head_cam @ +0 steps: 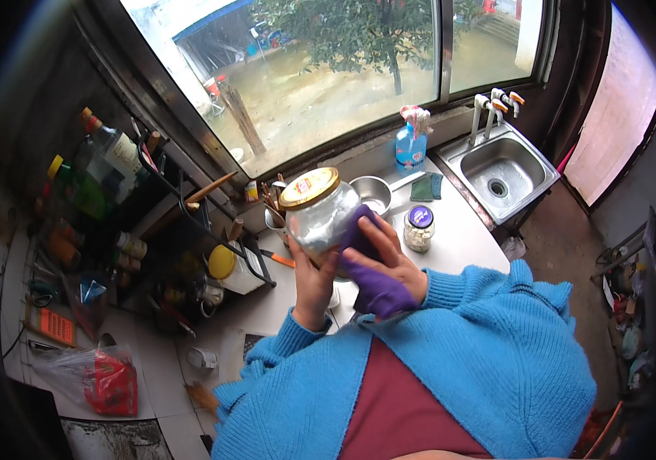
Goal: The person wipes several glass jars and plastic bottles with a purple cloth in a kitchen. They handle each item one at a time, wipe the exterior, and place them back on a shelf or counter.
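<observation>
A large clear glass jar [319, 221] with a gold lid [309, 188] is held tilted above the white counter. My left hand [312, 282] grips it from the left and below. In my right hand [394, 256] is a purple cloth [371, 279], pressed against the jar's right side. The jar's lower part is partly hidden by the fingers and cloth. Beyond the right hand stands a small jar [419, 229] with a purple lid and pale pieces inside. Behind the big jar, a metal saucepan [371, 192] sits partly covered.
A stainless steel sink [500, 172] with taps is at the right. Beside the window stand a blue bottle [410, 150] and a green sponge pad [425, 187]. An orange-handled knife [279, 259] lies near a black rack [219, 230]. A red bag [111, 382] rests at lower left.
</observation>
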Available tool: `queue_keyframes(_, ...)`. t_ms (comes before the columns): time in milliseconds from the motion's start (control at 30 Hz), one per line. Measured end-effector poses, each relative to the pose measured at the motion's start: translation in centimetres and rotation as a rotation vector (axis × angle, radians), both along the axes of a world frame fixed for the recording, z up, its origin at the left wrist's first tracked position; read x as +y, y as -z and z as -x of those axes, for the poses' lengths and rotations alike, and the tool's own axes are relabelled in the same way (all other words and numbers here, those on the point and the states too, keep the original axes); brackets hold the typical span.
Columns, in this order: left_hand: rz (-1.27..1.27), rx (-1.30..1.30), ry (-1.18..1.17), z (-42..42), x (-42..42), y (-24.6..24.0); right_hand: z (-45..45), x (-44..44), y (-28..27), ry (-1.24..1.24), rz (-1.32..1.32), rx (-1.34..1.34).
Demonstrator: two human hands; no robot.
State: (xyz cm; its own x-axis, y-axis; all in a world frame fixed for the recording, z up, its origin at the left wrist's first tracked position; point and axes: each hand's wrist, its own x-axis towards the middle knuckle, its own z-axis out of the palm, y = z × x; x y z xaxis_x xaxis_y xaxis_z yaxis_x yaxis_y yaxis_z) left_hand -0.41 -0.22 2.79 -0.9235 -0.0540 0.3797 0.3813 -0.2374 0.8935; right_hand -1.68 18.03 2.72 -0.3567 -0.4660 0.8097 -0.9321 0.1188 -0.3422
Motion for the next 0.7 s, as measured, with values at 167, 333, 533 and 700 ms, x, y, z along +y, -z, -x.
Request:
queue_keyframes(167, -0.003, -0.071, 0.08, -0.9, 0.0, 0.5, -0.5, -0.9, -1.6, 0.227, 0.008, 0.27)
queue_keyframes(333, -0.128, -0.064, 0.274, -1.5, -0.2, 0.4, 0.7, -0.4, -3.3, 0.186, 0.155, 0.095)
queue_keyframes(533, -0.174, -0.148, 0.435, -2.1, 0.1, -0.2, 1.7, -0.5, -3.6, -0.19, 0.452, -0.275)
queue_keyframes(700, -0.208, -0.2, 0.478, -2.2, 0.1, -0.2, 1.4, -0.6, -1.6, -0.402, 0.597, -0.749)
